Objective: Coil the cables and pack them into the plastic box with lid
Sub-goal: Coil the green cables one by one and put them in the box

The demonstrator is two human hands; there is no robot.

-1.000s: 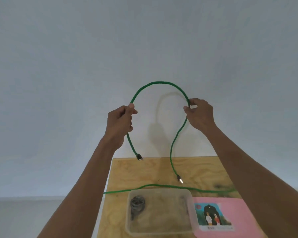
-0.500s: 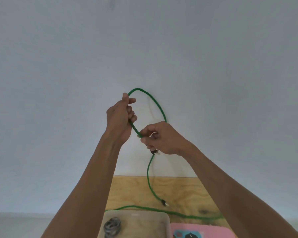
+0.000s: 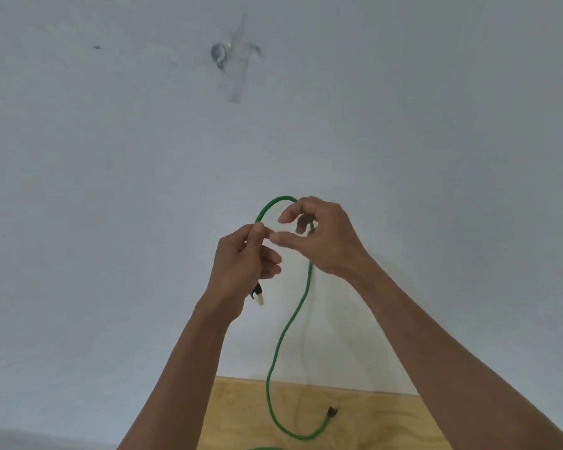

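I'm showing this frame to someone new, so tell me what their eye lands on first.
First the green cable, arching in a loop above the two raised hands at centre and trailing down to the wooden table at the bottom edge. The left hand grips one end, its connector poking out below, while the right hand works the loop. Against the pale wall, a grey scuffed patch stands out high up.

One camera sat on the person's head. It looked forward, mostly at the plain white wall (image 3: pixel 111 190), close to the raised hands. The light wooden table (image 3: pixel 371 417) showed only at the bottom.
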